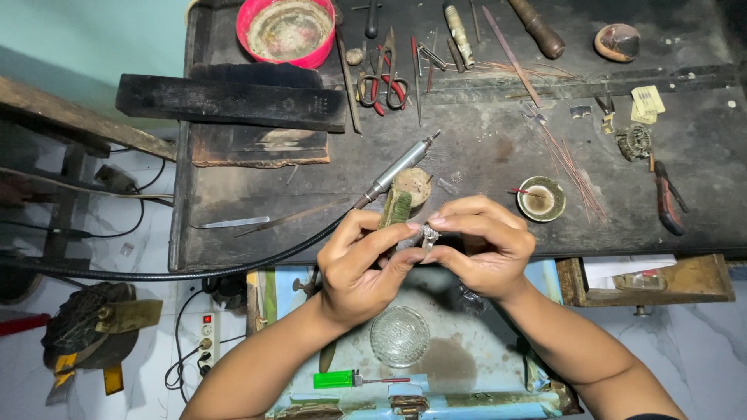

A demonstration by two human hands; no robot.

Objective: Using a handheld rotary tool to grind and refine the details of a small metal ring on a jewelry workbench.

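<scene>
Both hands pinch a small silver ring (pixel 427 235) just below the brush (pixel 395 208): left hand (pixel 359 268) and right hand (pixel 484 245) fingers clamped on it. Looks light, stiff, probably slippery, so gripping its band edges seems safest.

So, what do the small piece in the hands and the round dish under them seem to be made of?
The small piece, pinched by both hands, looks like silvery metal: pale and glinting, though too small to be sure. The round dish seems clear glass: see-through, with a patterned shine.
</scene>
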